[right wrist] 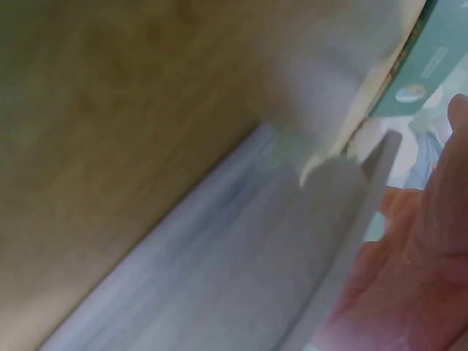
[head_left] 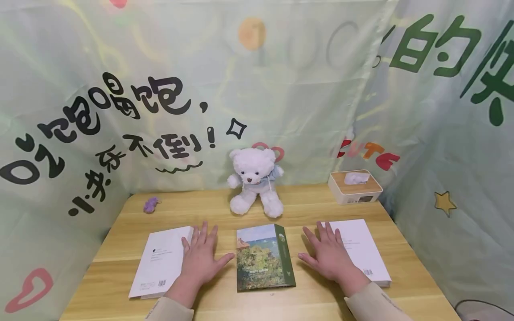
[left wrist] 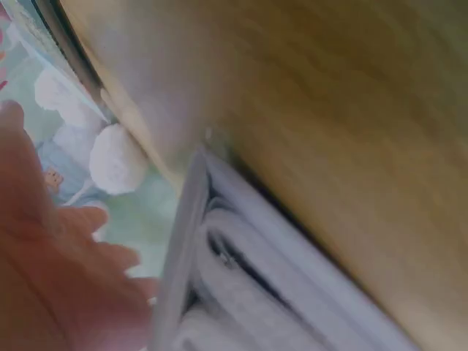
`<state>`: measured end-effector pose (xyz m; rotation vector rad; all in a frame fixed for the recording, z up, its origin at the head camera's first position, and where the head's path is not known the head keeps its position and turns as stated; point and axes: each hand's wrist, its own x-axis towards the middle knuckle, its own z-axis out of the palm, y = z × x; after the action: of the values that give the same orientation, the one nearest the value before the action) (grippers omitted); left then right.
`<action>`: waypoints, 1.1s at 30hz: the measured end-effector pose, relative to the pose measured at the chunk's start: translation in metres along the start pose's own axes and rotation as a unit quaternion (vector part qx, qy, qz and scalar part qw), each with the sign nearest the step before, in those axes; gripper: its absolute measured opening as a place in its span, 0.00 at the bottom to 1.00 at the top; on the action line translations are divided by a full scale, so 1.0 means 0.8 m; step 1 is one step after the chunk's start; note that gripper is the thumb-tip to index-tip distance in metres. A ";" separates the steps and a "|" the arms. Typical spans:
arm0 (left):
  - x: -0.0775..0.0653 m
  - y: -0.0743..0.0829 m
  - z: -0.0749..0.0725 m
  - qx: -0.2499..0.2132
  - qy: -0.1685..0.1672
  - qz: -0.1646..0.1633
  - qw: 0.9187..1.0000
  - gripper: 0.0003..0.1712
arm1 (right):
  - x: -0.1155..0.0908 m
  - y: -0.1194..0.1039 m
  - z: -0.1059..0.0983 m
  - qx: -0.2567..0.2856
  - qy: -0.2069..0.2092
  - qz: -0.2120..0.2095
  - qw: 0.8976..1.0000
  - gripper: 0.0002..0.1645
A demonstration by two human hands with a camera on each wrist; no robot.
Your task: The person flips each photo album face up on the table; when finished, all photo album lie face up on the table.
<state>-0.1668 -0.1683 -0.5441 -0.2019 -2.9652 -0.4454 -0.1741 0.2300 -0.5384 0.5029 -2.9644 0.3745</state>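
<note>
White book (head_left: 160,263) lies just left of the left hand (head_left: 201,258), its edge below the straight, spread fingers; whether they touch, I can't tell. Between the thumbs sits a photo album (head_left: 257,267). Splayed likewise, the right hand (head_left: 331,256) overlaps a second book (head_left: 367,254), a tissue box (head_left: 353,188) beyond its fingertips.
</note>
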 end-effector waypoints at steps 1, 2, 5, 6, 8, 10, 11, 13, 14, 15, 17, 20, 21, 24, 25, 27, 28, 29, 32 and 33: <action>0.002 0.001 -0.003 0.000 -0.001 0.005 1.000 0.61 | 0.001 0.000 -0.002 -0.005 0.004 -0.010 1.000 0.49; 0.003 0.003 -0.006 -0.002 0.000 0.008 1.000 0.62 | 0.003 0.000 -0.005 -0.008 0.009 -0.019 1.000 0.49; 0.005 0.007 -0.020 -0.019 0.006 0.004 1.000 0.62 | 0.008 0.001 -0.010 -0.013 0.035 -0.043 0.998 0.51; 0.006 0.009 -0.026 -0.030 0.010 0.000 1.000 0.63 | 0.009 0.000 -0.013 -0.014 0.046 -0.047 0.998 0.51; 0.007 0.014 -0.040 -0.051 0.018 -0.011 0.998 0.63 | 0.013 0.000 -0.020 -0.019 0.065 -0.052 0.996 0.52; 0.006 0.019 -0.057 -0.069 0.020 -0.022 0.997 0.63 | 0.015 -0.002 -0.029 -0.021 0.076 -0.054 0.995 0.53; 0.004 0.020 -0.066 -0.074 0.020 -0.025 0.997 0.63 | 0.017 -0.004 -0.035 -0.019 0.077 -0.055 0.995 0.53; -0.002 0.019 -0.084 -0.082 0.018 -0.028 0.996 0.61 | 0.021 -0.013 -0.047 -0.011 0.076 -0.059 0.995 0.53; -0.005 0.018 -0.093 -0.085 0.016 -0.027 0.996 0.60 | 0.024 -0.018 -0.053 -0.005 0.074 -0.060 0.995 0.52; -0.008 0.017 -0.101 -0.088 0.016 -0.025 0.996 0.59 | 0.027 -0.024 -0.059 0.004 0.070 -0.061 0.996 0.52; -0.014 0.012 -0.115 -0.092 0.016 -0.021 0.995 0.58 | 0.032 -0.039 -0.069 0.024 0.062 -0.062 0.996 0.53; -0.017 -0.001 -0.128 -0.113 0.011 -0.030 0.993 0.56 | 0.040 -0.062 -0.078 0.059 0.056 -0.061 0.995 0.54; -0.019 -0.007 -0.131 -0.123 0.006 -0.040 0.992 0.57 | 0.043 -0.070 -0.081 0.076 0.058 -0.062 0.993 0.53; -0.024 -0.030 -0.134 -0.145 -0.006 -0.090 0.985 0.58 | 0.052 -0.098 -0.081 0.127 0.055 -0.064 0.988 0.53; -0.027 -0.039 -0.134 -0.148 -0.010 -0.109 0.983 0.58 | 0.056 -0.108 -0.079 0.145 0.051 -0.065 0.986 0.53; -0.032 -0.057 -0.135 -0.148 -0.027 -0.147 0.978 0.61 | 0.060 -0.128 -0.071 0.178 0.042 -0.071 0.981 0.53; -0.034 -0.065 -0.135 -0.147 -0.035 -0.163 0.975 0.61 | 0.061 -0.137 -0.067 0.195 0.034 -0.071 0.978 0.53; -0.035 -0.072 -0.134 -0.146 -0.042 -0.175 0.973 0.62 | 0.061 -0.145 -0.062 0.212 0.030 -0.070 0.974 0.52; -0.035 -0.090 -0.127 -0.144 -0.073 -0.192 0.968 0.61 | 0.059 -0.166 -0.051 0.265 0.031 -0.065 0.962 0.51; -0.034 -0.094 -0.124 -0.143 -0.083 -0.193 0.967 0.60 | 0.059 -0.172 -0.047 0.281 0.031 -0.063 0.957 0.50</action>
<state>-0.1401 -0.2728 -0.4755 0.3363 -3.0890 -0.9486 -0.1692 0.0994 -0.4643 0.7073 -2.7131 1.2032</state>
